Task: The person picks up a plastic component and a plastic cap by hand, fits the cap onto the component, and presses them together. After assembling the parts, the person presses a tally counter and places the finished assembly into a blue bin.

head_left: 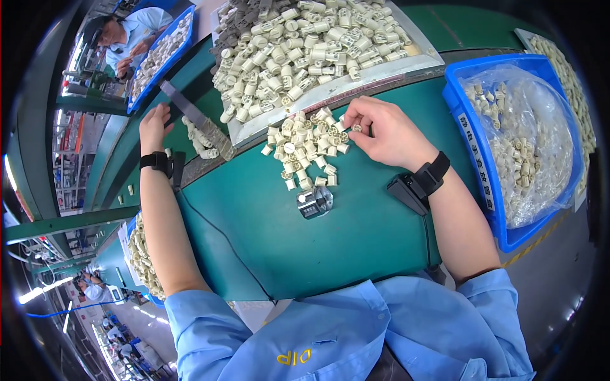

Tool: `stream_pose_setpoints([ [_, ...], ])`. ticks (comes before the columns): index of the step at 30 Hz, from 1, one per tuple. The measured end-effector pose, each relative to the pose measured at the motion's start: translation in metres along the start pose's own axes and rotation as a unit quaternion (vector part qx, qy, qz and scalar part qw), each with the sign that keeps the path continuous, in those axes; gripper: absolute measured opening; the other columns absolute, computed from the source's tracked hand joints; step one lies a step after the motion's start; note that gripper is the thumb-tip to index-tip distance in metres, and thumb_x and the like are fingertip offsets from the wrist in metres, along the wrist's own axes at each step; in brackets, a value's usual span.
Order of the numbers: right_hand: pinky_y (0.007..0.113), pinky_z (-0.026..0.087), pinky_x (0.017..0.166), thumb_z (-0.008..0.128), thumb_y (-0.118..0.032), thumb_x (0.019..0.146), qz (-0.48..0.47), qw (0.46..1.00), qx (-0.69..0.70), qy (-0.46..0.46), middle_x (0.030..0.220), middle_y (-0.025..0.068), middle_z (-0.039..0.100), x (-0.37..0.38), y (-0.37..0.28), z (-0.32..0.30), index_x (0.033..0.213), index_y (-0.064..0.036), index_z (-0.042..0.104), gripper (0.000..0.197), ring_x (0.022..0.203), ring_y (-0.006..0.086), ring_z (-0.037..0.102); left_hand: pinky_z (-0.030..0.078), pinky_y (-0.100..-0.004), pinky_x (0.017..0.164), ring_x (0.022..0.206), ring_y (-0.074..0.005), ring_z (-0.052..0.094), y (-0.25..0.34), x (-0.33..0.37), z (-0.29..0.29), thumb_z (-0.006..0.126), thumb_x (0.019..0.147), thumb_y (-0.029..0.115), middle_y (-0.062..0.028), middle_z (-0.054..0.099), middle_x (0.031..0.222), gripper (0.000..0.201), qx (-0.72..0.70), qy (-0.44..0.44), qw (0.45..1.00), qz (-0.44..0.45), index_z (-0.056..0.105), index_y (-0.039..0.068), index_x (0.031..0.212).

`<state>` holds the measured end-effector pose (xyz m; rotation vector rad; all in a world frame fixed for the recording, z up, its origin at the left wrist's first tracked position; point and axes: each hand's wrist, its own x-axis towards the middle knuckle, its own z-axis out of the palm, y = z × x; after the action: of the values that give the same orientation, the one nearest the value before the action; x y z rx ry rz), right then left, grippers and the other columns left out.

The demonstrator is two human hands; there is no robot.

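My right hand [386,132] is at the near edge of a small heap of cream cylindrical plastic parts [308,141] on the green table. Its fingers are pinched on one small cream cylindrical part [356,128], end face showing. My left hand [156,124] is raised at the left, thumb apart from the loosely bent fingers, with nothing seen in it. Close by it are a grey strip [190,108] and a row of cream parts [201,138]. A tally counter [314,203] sits just below the heap.
A metal-edged tray [419,62] piled with cream parts stands beyond the heap. On the right is a blue bin [473,155] with a plastic bag of parts. A wrist-worn device with a cable is on each arm. A co-worker [127,38] sits upper left beside another blue bin [136,95].
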<state>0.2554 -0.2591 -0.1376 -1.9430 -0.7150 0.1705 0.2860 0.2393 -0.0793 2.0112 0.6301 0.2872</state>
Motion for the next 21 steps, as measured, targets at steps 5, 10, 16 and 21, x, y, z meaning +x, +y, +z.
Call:
stream_pose_setpoints([
  [5, 0.027, 0.046, 0.061, 0.066, 0.002, 0.079, 0.039, 0.999, 0.002, -0.004, 0.083, 0.0023, 0.060, 0.003, 0.004, -0.005, 0.090, -0.0033, 0.059, 0.013, 0.069, 0.0117, 0.057, 0.055, -0.0377, 0.068, 0.085, -0.0190, 0.064, -0.027, -0.004, 0.002, 0.056, 0.093, 0.033, -0.0072, 0.067, 0.105, 0.041, 0.208, -0.015, 0.978, -0.003, 0.060, 0.008, 0.127],
  [10, 0.025, 0.046, 0.059, 0.065, 0.001, 0.080, 0.061, 0.998, 0.016, -0.004, 0.080, 0.0012, 0.060, 0.003, -0.005, -0.010, 0.090, -0.0041, 0.060, 0.012, 0.069, 0.0081, 0.056, 0.052, -0.0355, 0.056, 0.074, -0.0163, 0.064, -0.046, 0.016, 0.027, 0.063, 0.088, 0.033, -0.0056, 0.067, 0.086, 0.031, 0.243, -0.006, 0.969, -0.032, 0.071, 0.007, 0.102],
  [16, 0.028, 0.050, 0.065, 0.065, -0.004, 0.079, -0.003, 0.998, 0.045, 0.046, 0.084, 0.0058, 0.063, 0.003, 0.016, -0.002, 0.094, -0.0058, 0.059, 0.016, 0.076, 0.0132, 0.061, 0.047, -0.0414, 0.058, 0.060, -0.0266, 0.063, -0.065, 0.048, 0.013, 0.059, 0.083, 0.043, -0.0153, 0.065, 0.067, 0.045, 0.406, -0.079, 0.905, 0.097, 0.065, 0.000, 0.068],
  [21, 0.028, 0.051, 0.063, 0.070, -0.005, 0.080, 0.031, 0.993, 0.095, 0.064, 0.085, 0.0058, 0.064, 0.000, -0.019, -0.012, 0.092, -0.0056, 0.060, 0.015, 0.075, 0.0140, 0.064, 0.051, -0.0283, 0.077, 0.086, -0.0155, 0.063, -0.105, 0.072, -0.042, 0.066, 0.086, 0.008, -0.0077, 0.066, 0.093, 0.025, 0.194, 0.010, 0.968, 0.158, 0.056, 0.000, 0.107],
])
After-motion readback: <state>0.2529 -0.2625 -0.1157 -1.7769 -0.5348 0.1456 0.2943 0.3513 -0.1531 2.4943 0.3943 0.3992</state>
